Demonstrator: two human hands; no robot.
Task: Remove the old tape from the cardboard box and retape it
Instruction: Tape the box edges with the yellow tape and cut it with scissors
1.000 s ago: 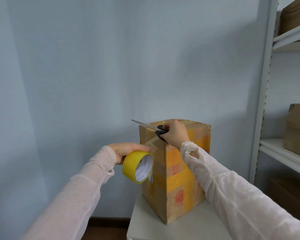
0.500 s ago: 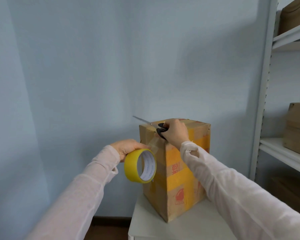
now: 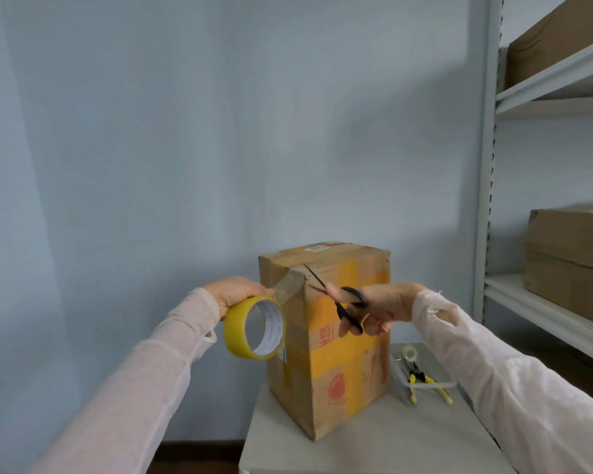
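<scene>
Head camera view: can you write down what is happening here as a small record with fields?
Left hand: grips the tape roll, left of the cardboard box
Tape strip: stretched from roll to the box's upper edge
Right hand: holds scissors, blades open near the strip
Box: upright on table
Nearby: tool tray right of box

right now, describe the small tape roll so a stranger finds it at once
On the table, right of the box, lies a tray of tools. The small roll stands at its far end, behind yellow-handled pliers: pale, and much smaller than the big roll in the left hand.
</scene>
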